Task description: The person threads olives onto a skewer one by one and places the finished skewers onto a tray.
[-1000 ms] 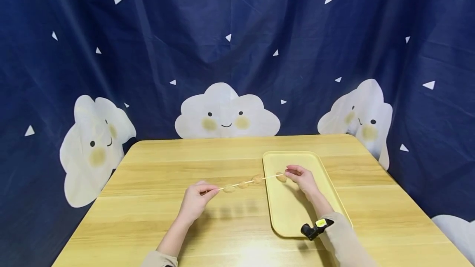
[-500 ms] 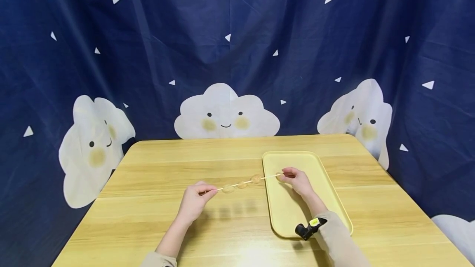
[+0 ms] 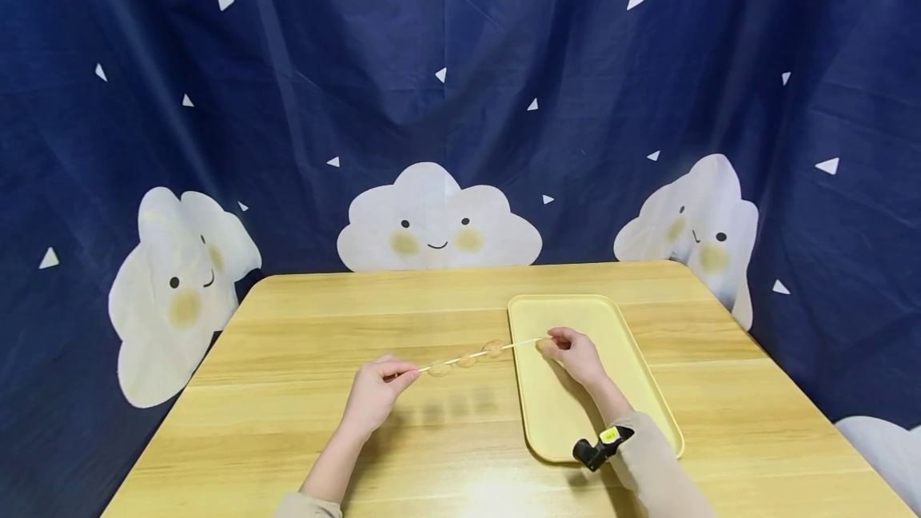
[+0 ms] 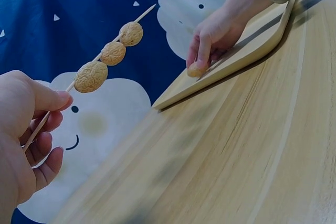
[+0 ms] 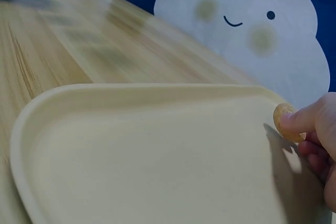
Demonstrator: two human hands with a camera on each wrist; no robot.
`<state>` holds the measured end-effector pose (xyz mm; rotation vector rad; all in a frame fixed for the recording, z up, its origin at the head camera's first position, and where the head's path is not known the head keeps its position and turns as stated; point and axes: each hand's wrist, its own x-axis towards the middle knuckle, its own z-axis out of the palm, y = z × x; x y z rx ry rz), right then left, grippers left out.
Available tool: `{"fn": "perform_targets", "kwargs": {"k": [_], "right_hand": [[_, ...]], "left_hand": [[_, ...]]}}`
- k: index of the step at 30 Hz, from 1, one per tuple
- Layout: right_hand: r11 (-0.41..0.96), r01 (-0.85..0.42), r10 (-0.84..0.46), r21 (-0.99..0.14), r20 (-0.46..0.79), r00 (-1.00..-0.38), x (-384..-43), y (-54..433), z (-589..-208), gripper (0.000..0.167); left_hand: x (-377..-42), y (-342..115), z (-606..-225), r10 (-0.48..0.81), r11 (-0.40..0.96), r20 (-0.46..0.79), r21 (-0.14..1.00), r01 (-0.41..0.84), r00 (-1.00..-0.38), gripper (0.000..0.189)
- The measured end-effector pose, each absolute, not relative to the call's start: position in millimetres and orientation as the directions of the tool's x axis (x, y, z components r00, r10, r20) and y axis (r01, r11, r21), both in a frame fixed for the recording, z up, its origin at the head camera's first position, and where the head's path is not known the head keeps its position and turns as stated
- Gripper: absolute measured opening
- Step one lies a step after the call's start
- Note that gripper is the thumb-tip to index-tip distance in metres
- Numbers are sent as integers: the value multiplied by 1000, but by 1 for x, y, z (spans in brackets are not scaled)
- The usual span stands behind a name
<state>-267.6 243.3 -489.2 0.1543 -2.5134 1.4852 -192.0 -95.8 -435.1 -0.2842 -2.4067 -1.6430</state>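
Observation:
My left hand [image 3: 374, 392] pinches the lower end of a thin wooden skewer [image 4: 96, 57] between thumb and fingers. Three wrinkled light-brown balls [image 4: 91, 77] are threaded along it, with a bare pointed end beyond them. The skewer slants up to the right above the table. Over the tray, my right hand [image 3: 580, 356] pinches another light-brown ball [image 5: 286, 123] between thumb and fingers. The skewer's tip overlaps the fingers of this hand in the head view; in the left wrist view it points into open air in front of the curtain.
A shallow pale-yellow tray [image 3: 568, 430] lies on the right part of the wooden table [image 3: 288, 326], under the right hand. Behind the table hangs a dark blue curtain [image 3: 302, 46] with smiling clouds. A black wrist camera [image 3: 600, 446] sits on the right sleeve.
My right hand has moved a little left with its ball, closer along the skewer's tip, then stayed nearly still. The left hand and skewer have barely shifted.

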Motion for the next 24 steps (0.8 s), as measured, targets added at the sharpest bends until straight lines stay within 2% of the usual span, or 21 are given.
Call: {"fn": "perform_targets", "kwargs": {"k": [1, 4, 12, 19, 24], "right_hand": [[445, -255, -6, -858, 282, -959, -270, 248, -495, 31], [400, -283, -18, -872, 301, -954, -269, 251, -494, 32], [419, -95, 46, -903, 125, -991, -262, 247, -474, 37], [156, -77, -4, -985, 77, -997, -254, 250, -460, 40], [72, -97, -48, -993, 94, -994, -249, 251, -450, 39]], "left_hand": [[-192, -96, -435, 39, 359, 284, 891, 278, -958, 3], [-191, -97, -435, 38, 361, 279, 892, 274, -960, 3], [-191, -100, -435, 38, 359, 262, 897, 257, -964, 3], [-192, -102, -435, 25, 366, 259, 897, 250, -966, 3], [-192, -103, -435, 27, 359, 247, 902, 240, -969, 5]]}}
